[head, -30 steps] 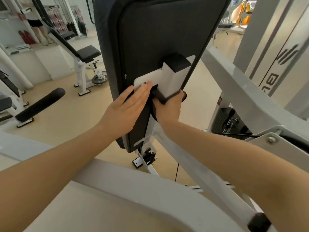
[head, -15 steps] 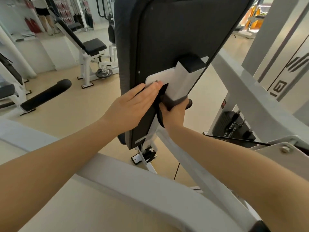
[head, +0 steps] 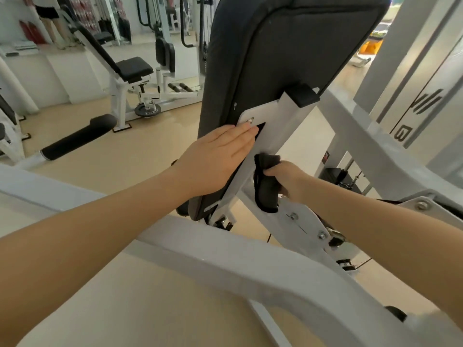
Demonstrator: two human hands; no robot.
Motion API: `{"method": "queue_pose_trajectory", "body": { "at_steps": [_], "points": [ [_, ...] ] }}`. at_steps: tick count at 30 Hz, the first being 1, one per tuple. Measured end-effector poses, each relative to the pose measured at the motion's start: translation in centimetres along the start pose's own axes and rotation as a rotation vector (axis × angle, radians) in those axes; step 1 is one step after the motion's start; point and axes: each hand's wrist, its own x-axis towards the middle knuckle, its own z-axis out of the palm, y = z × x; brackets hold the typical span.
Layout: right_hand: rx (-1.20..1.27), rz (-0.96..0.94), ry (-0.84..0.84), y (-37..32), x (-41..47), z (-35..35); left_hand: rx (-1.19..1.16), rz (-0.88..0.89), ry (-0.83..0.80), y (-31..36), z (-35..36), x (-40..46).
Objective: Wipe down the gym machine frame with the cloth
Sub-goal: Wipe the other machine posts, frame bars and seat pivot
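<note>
A white crossbar (head: 225, 256) of the gym machine frame spans the foreground. Beyond it, the right hand (head: 288, 180) grips a dark cloth (head: 266, 186), fingers curled round it, against the white upright post (head: 273, 136). The left hand (head: 215, 156) rests flat, fingers straight, on the black back pad (head: 288, 46).
</note>
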Motion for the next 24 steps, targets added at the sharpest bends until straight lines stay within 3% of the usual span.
{"method": "queue_pose_trajectory", "body": {
  "at_steps": [2, 4, 7, 9, 12, 16, 19, 24],
  "points": [
    [0.078, -0.043, -0.088, -0.8, -3.2, -0.2, -0.112, -0.020, -0.028, -0.4, -1.6, -1.1],
    [0.136, -0.104, -0.166, -2.1, -6.8, 0.0, -0.309, -0.104, -0.187, -0.8, -3.9, -2.8],
    [0.180, -0.222, -0.144, -4.4, -11.4, 0.7, -0.498, -0.256, -0.430, -2.2, -5.6, -6.7],
    [0.137, -0.331, -0.162, -5.3, -13.9, 1.7, -0.545, -0.282, -0.407, -2.7, -6.5, -9.2],
    [-0.084, -0.345, -0.349, -4.6, -17.3, 3.5, -0.546, -0.319, -0.377, -3.2, -7.2, -12.6],
    [-0.628, -0.373, -0.558, -2.3, -19.7, 5.8, -0.462, -0.334, -0.500, -3.6, -7.8, -16.5],
    [-0.872, -0.588, -0.233, -0.6, -18.0, 7.5, -0.401, -0.346, -0.535, -3.8, -7.2, -18.7],
    [-1.388, -0.658, 0.177, 2.2, -17.1, 11.0, -0.501, -0.479, -0.410, -2.8, -6.3, -20.5]
  ]
}}
